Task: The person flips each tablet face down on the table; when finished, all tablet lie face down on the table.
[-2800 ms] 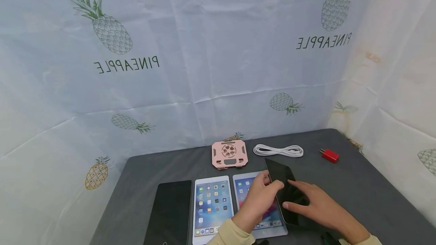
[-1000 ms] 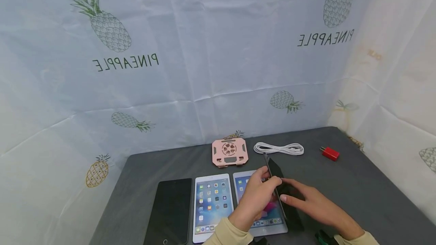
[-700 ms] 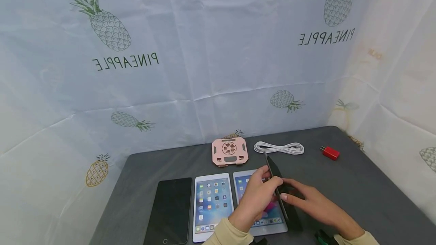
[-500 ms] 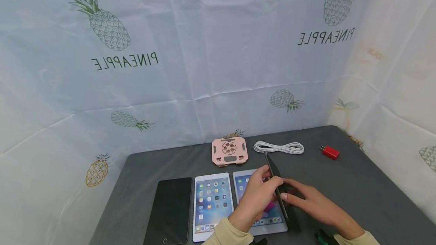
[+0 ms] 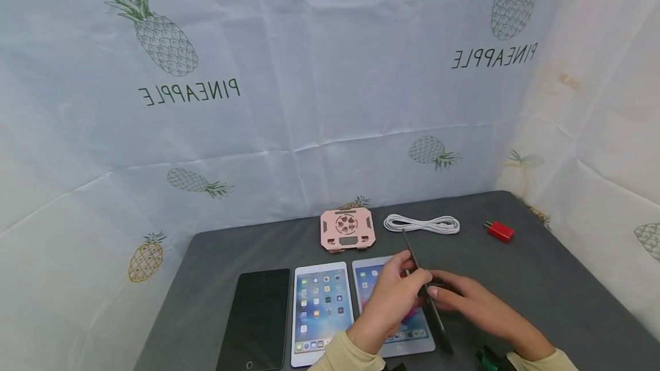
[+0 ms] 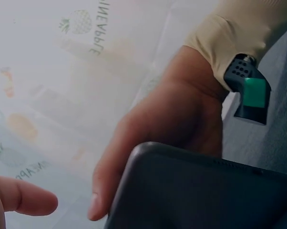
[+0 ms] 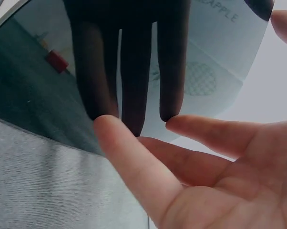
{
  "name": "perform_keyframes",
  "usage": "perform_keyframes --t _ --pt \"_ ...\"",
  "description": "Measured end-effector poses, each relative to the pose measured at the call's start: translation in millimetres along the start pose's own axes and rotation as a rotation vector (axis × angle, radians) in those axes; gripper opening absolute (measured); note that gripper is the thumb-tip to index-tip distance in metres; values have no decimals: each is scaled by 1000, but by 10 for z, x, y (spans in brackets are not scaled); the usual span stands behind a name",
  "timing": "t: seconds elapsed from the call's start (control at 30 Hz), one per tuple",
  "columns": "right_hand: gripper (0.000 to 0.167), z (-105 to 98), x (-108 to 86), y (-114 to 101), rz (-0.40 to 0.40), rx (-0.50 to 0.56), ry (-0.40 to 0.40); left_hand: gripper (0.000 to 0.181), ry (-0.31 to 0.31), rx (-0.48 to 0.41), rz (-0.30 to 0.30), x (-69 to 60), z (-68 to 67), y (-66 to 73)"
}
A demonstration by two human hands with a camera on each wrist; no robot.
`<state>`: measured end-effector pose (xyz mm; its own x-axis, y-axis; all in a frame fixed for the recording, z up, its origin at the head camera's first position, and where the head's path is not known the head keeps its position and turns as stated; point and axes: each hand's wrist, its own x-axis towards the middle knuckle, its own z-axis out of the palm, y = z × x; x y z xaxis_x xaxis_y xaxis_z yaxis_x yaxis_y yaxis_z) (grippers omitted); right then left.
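In the head view a thin black tablet point(image 5: 440, 325) stands on edge, seen almost edge-on, above the right side of a white tablet point(image 5: 417, 348) with a lit screen. My left hand point(image 5: 388, 299) grips its left side, thumb over the edge and fingers partly hidden. On the other side, my right hand point(image 5: 482, 309) touches it. The right wrist view shows the right fingertips point(image 7: 105, 123) meeting their reflections in the glossy screen point(image 7: 43, 100). In the left wrist view the dark tablet point(image 6: 196, 191) hides most right fingers.
Another lit white tablet point(image 5: 322, 314) and a dark tablet point(image 5: 258, 319) lie to the left on the grey tabletop point(image 5: 216, 251). Behind are a pink stand point(image 5: 348, 231), a coiled white cable point(image 5: 421, 224) and a red charger plug point(image 5: 499, 232). A pineapple-print curtain point(image 5: 330, 73) encloses the back.
The held tablet has turned from showing its dark face to almost edge-on. My right hand has shifted slightly left with it; the left hand keeps its grip.
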<state>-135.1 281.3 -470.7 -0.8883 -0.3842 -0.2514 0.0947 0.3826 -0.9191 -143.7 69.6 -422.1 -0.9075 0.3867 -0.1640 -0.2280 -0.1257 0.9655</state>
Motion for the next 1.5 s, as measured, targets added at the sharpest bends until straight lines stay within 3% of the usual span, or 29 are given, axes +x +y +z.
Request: perform_keyframes --t 0.2,0.47,0.7,1.03,1.3,1.5 --pt "66 8 -40 -140 -35 -19 87 64 -6 -5 -4 10 31 -55" --pt "67 -11 -79 -183 10 -55 191 57 -30 -23 -39 65 77 -194" --pt "64 -73 -101 -197 -44 -44 216 58 -71 35 -87 128 72 -332" --pt "63 -156 -194 -158 -56 -70 249 61 -86 64 -136 187 104 -515" --pt "61 -201 -241 -133 -95 -45 249 60 -73 103 -109 196 120 -565" --pt "65 -242 -265 -94 -30 -9 254 56 -42 166 -97 185 126 -545"
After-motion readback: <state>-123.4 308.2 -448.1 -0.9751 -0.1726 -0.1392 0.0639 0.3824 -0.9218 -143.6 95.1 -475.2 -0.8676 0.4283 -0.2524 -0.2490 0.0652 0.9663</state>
